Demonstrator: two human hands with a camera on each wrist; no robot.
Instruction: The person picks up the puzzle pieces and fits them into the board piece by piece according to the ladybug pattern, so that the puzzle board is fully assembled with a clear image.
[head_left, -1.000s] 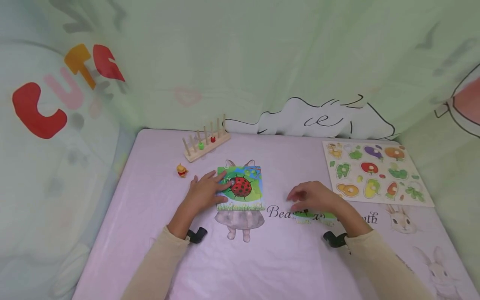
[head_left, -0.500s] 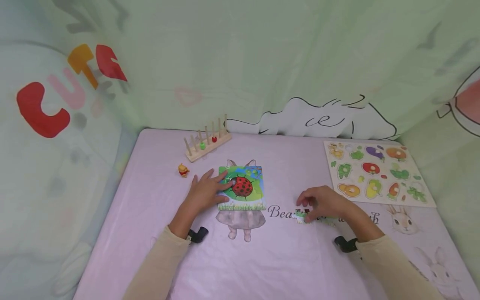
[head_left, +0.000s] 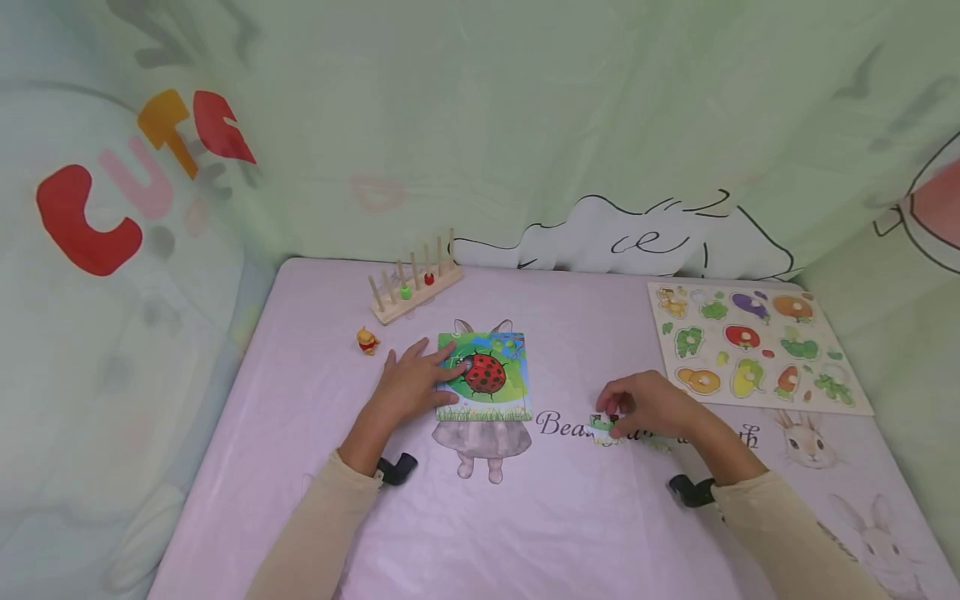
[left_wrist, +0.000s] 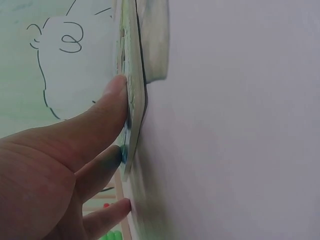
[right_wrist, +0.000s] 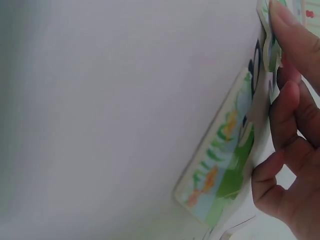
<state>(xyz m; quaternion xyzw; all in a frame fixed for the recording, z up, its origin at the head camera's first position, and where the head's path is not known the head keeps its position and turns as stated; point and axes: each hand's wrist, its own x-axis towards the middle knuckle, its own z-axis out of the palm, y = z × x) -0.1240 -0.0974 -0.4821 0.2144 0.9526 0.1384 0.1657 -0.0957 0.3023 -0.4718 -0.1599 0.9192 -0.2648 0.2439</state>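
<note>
A square ladybug puzzle [head_left: 491, 383] lies on the pink cloth in front of me. My left hand [head_left: 407, 385] rests on its left side with fingers spread; in the left wrist view the thumb and fingers touch the puzzle board's edge [left_wrist: 136, 100]. To the right, my right hand [head_left: 648, 407] pinches a small green and white puzzle piece [head_left: 602, 428] between thumb and fingers, low over the cloth. A second puzzle piece [right_wrist: 220, 165], with green, pale blue and orange flower print, lies flat beneath that hand; the head view shows only a bit of it.
A wooden peg rack [head_left: 416, 296] with a green and a red bead stands at the back left. Near it sits a small yellow bear figure [head_left: 366, 340]. A vegetable peg puzzle board [head_left: 757, 350] lies at the back right. Curtains rise behind the table and at both sides.
My right hand has moved slightly right, and its thumb and fingers have closed on a puzzle piece. The left hand stays on the ladybug puzzle.
</note>
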